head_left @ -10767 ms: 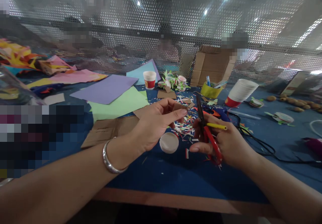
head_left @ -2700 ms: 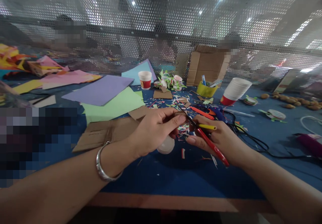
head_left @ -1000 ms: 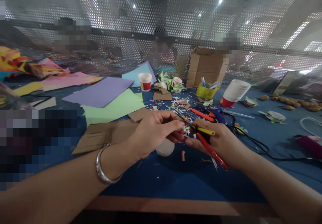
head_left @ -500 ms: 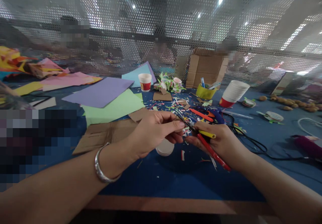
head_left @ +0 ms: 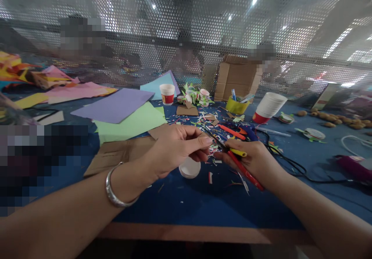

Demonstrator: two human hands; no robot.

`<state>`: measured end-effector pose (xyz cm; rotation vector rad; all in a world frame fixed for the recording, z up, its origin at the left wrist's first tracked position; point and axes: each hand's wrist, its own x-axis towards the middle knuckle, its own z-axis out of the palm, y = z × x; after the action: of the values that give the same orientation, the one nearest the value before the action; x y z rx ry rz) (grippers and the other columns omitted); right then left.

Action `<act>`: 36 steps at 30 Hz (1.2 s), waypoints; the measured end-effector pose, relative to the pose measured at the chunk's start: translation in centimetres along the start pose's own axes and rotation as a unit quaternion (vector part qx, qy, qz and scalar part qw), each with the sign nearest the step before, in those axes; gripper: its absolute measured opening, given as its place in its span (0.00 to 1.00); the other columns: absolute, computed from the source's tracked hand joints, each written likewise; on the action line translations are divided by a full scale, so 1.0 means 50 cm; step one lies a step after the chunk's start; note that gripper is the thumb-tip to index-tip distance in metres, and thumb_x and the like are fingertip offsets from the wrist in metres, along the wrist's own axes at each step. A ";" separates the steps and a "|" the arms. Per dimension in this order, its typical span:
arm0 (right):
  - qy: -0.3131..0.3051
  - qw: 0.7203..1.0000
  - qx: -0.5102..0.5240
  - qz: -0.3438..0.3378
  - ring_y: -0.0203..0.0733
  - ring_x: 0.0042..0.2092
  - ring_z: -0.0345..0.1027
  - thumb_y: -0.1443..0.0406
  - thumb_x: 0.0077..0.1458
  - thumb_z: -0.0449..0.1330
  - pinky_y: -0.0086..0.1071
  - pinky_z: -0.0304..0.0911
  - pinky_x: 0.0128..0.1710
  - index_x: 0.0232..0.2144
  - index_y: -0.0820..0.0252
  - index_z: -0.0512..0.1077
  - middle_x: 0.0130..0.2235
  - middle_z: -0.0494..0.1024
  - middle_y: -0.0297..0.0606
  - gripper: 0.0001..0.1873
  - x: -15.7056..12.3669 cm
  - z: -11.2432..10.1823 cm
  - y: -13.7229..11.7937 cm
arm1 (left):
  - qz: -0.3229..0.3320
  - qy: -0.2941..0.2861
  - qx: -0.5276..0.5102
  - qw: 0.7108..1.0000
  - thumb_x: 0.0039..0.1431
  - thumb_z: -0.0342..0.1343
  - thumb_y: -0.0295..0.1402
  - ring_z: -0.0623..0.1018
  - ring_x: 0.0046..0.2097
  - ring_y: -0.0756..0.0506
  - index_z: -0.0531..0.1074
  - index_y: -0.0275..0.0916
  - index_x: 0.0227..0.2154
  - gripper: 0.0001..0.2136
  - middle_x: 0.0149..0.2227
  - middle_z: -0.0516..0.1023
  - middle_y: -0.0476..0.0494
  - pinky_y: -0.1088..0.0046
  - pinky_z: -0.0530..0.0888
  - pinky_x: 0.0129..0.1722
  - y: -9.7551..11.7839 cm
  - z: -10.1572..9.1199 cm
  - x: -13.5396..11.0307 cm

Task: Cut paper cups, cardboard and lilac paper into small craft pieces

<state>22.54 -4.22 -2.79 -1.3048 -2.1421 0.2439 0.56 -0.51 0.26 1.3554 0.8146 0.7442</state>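
Observation:
My right hand [head_left: 251, 156] grips a pair of scissors with red and yellow handles [head_left: 245, 171]. Their dark blades point up and left, close to the fingertips of my left hand [head_left: 181, 146]. That hand wears a silver bangle on the wrist, and its thumb and fingers are pinched together; whatever lies between them is too small or hidden to name. Below my left fingers a round white disc [head_left: 190, 170] rests on the blue table [head_left: 209, 208]. Paper scraps [head_left: 210, 177] are strewn beyond and beneath my hands.
Coloured paper sheets [head_left: 113, 106] and cardboard [head_left: 114, 158] lie left. Behind stand a paper cup [head_left: 167, 95], a yellow pen holder [head_left: 236, 106] and stacked cups [head_left: 269, 107]. An orange-and-blue glue gun [head_left: 251, 133] with a black cable [head_left: 290, 166] lies right, near walnuts [head_left: 334, 117].
My right hand and the scissors have shifted slightly left, and the handles have turned a little. My left hand keeps its pinch, almost in place.

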 end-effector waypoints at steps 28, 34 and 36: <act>-0.067 0.992 -0.054 0.094 0.38 0.23 0.61 0.45 0.56 0.60 0.31 0.54 0.24 0.23 0.56 0.69 0.20 0.70 0.31 0.23 0.020 -0.022 0.041 | 0.060 -0.157 0.390 0.905 0.60 0.56 0.29 0.80 0.34 0.47 0.82 0.38 0.33 0.08 0.33 0.84 0.44 0.75 0.69 0.32 0.005 0.005 -0.013; -0.064 0.992 -0.065 0.090 0.37 0.24 0.62 0.43 0.57 0.59 0.31 0.54 0.25 0.25 0.58 0.72 0.21 0.71 0.32 0.25 0.020 -0.027 0.037 | 0.123 -0.116 0.452 0.876 0.59 0.55 0.27 0.81 0.35 0.45 0.83 0.41 0.36 0.11 0.34 0.85 0.43 0.72 0.70 0.34 0.017 -0.003 -0.010; -0.058 0.992 -0.064 0.089 0.37 0.24 0.61 0.43 0.57 0.59 0.31 0.54 0.25 0.26 0.58 0.72 0.21 0.70 0.31 0.25 0.020 -0.027 0.038 | 0.138 -0.088 0.473 0.866 0.59 0.55 0.27 0.81 0.37 0.44 0.83 0.42 0.37 0.11 0.36 0.85 0.44 0.72 0.69 0.36 0.021 -0.013 -0.006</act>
<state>24.41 -2.65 -2.17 -1.5945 -2.1684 0.2654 -0.12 -0.33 1.30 2.4263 0.8803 0.4058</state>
